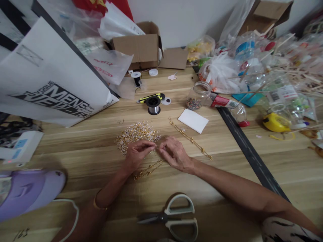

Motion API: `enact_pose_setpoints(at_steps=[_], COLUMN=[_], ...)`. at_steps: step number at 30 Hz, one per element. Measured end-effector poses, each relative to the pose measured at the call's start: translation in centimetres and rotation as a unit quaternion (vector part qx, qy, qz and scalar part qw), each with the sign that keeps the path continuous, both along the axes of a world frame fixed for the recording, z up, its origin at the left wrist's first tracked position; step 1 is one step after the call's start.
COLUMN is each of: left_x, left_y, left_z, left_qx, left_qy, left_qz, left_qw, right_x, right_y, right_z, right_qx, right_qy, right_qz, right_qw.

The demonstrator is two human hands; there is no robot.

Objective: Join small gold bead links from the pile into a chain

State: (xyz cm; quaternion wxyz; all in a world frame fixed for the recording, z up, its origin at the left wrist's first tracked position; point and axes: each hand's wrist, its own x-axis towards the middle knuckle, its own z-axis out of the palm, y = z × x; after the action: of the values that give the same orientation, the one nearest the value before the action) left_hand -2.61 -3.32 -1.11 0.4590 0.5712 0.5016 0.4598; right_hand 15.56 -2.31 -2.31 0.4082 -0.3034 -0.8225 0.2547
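Head view: left hand (136, 155) and right hand (174, 154) fingers pinch, seemingly, a thin gold beaded chain (148, 169).

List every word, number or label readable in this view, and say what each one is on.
"MENS", in large black letters: white paper bag at left; the lines around it are too distorted to read.
"165": pencilled on the wooden table.
Red print on the clear plastic bag: illegible.
Label on the red-and-white tube: too small.
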Motion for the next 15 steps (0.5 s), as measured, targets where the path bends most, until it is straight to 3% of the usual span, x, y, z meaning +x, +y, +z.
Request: enact_pose_setpoints(at_steps=[15], left_x=[0.03], left_y=[-0.04], left_z=[0.17], left_qx=[-0.004], left_qy=[-0.02], left_qz=[-0.022], left_qw=[1.0], right_x=[-0.04], right_y=[-0.02], right_z=[0.14], right_qx=[0.008], right_qy=[-0.007], right_qz=[-0.009], right_qw=[1.0])
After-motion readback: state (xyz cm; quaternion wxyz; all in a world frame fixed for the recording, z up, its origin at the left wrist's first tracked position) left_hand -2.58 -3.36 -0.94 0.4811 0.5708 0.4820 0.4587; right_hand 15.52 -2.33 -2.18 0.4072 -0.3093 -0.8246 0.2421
